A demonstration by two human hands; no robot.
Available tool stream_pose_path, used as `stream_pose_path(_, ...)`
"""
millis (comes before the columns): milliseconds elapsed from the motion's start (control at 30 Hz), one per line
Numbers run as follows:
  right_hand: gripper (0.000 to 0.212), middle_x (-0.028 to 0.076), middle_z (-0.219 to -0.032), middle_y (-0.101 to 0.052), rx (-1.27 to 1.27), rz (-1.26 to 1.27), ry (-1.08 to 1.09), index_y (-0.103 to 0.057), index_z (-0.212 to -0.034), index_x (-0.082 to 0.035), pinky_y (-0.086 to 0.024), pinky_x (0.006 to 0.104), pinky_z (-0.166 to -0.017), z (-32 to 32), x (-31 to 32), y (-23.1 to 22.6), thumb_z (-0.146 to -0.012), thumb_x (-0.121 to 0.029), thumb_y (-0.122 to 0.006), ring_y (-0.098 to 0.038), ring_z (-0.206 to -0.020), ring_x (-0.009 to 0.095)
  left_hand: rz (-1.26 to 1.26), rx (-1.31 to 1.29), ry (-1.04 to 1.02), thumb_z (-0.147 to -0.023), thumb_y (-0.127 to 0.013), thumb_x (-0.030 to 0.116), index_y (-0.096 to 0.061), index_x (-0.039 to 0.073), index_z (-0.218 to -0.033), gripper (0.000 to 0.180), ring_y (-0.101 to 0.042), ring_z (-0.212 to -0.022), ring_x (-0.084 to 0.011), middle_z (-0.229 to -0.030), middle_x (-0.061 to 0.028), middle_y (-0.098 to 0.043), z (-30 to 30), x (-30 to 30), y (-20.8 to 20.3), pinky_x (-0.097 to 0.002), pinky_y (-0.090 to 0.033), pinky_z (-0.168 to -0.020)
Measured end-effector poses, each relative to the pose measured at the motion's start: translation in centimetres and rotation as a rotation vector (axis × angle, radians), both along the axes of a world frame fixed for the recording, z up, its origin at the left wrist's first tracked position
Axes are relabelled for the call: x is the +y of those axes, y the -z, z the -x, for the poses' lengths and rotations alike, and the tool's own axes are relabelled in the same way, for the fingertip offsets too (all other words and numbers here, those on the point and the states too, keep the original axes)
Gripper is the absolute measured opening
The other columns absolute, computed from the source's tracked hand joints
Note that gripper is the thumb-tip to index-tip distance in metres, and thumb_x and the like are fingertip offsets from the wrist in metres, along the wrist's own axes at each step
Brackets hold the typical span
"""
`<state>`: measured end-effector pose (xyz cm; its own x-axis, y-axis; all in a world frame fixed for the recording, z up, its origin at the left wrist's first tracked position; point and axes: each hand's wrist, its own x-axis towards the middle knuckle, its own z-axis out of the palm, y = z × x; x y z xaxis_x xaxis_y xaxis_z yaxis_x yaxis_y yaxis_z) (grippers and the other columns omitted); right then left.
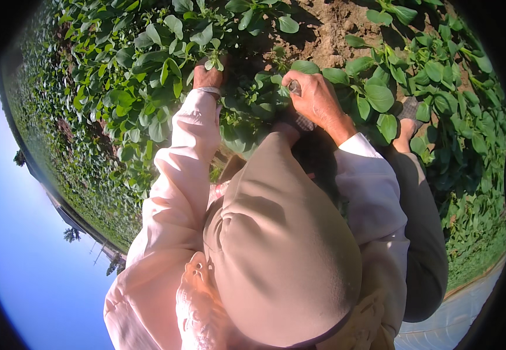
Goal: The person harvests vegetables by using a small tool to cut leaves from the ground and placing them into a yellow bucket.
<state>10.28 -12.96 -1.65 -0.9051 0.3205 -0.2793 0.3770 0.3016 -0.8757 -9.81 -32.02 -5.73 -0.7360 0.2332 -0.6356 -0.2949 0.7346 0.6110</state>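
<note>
Grip first: my right hand point(317, 99) is closed around a small grey handle point(295, 87) whose working end I cannot make out. My left hand point(208, 76) is buried among the green leafy plants point(148, 64), its grip hidden, so I cannot tell how it stands. Bare brown soil point(328, 35) lies just beyond both hands, and a tan hat brim point(282, 245) fills the lower view.
</note>
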Motion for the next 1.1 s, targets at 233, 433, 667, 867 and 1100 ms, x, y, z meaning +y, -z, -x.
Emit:
stream_pose_path(233,0.017,0.018,-0.070,-0.063,-0.033,-0.046,0.159,-0.063,-0.090,-0.009,-0.049,0.0419,-0.058,2.7,-4.2,2.0,-0.075,-0.002,-0.062,-0.063,-0.070,0.038,0.533,0.354,0.751,-0.078,-0.067,0.038,-0.061,0.012,-0.117,0.047,-0.061,-0.103,-0.0365,-0.112,-0.0202,-0.064,-0.3,2.4,4.1,-0.0437,-0.049,-0.087)
stream_pose_path(433,0.017,0.018,-0.072,-0.064,-0.052,0.002,0.142,-0.063,-0.090,-0.008,-0.049,0.0410,-0.060,3.2,-3.3,1.1,-0.075,0.000,-0.062,-0.062,-0.069,0.038,0.240,0.258,0.553,-0.078,-0.069,0.029,-0.065,0.007,-0.115,0.043,-0.063,-0.101,-0.0328,-0.106,-0.0164,-0.067,2.9,-0.2,4.5,-0.0375,-0.047,-0.092)
stream_pose_path(667,0.020,0.021,-0.067,-0.060,-0.140,-0.075,0.076,-0.062,-0.093,-0.008,-0.046,0.0420,-0.055,-1.1,1.1,-3.6,-0.074,0.000,-0.063,-0.059,-0.063,0.041,-0.127,-0.137,0.078,-0.088,-0.066,0.030,-0.063,0.005,-0.120,0.040,-0.064,-0.087,-0.0187,-0.101,-0.0091,-0.069,3.3,0.8,1.4,-0.0276,-0.049,-0.078)
stream_pose_path(867,0.019,0.019,-0.068,-0.061,-0.148,-0.133,0.150,-0.063,-0.092,-0.009,-0.047,0.0434,-0.058,-0.7,-1.0,-3.0,-0.075,-0.001,-0.063,-0.061,-0.065,0.040,0.048,0.367,0.768,-0.079,-0.070,0.026,-0.059,0.011,-0.123,0.048,-0.063,-0.102,-0.0340,-0.112,-0.0155,-0.066,-0.8,4.9,4.4,-0.0387,-0.050,-0.086)
stream_pose_path(1100,0.015,0.017,-0.070,-0.064,-0.132,0.032,0.144,-0.064,-0.089,-0.009,-0.050,0.0415,-0.060,-0.5,0.5,-2.8,-0.075,-0.003,-0.061,-0.063,-0.066,0.037,0.004,0.214,0.456,-0.084,-0.067,0.028,-0.062,0.005,-0.119,0.042,-0.066,-0.087,-0.0227,-0.102,-0.0145,-0.069,2.0,3.8,4.0,-0.0331,-0.051,-0.079)
